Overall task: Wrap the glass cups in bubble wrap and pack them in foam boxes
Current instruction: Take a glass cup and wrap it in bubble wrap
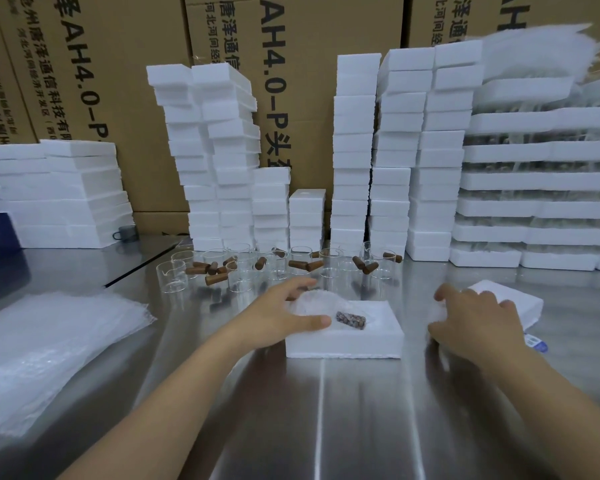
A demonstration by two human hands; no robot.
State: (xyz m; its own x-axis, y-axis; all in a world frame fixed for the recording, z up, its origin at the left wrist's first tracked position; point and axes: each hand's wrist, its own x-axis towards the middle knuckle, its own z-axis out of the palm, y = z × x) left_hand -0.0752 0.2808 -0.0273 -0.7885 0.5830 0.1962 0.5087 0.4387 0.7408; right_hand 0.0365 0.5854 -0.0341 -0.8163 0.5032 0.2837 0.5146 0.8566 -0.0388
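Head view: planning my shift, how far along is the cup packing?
Done, apparently: stacks of closed white foam boxes stand behind. In hand: the left hand rests on a bubble-wrapped glass cup in the open white foam box; the right hand is at the white foam lid. Left: many bare clear glass cups.

Place: packing room or warehouse, pretty clearly
Back wall: big printed cardboard cartons (118, 81) stacked high
Stock: towers of white foam boxes (352, 150), loads of them
Bench: shiny steel table (326, 410), proper work surface
Supplies: pile of bubble wrap sheets (49, 341) on the left, a bunch of identical glass cups (215, 258)
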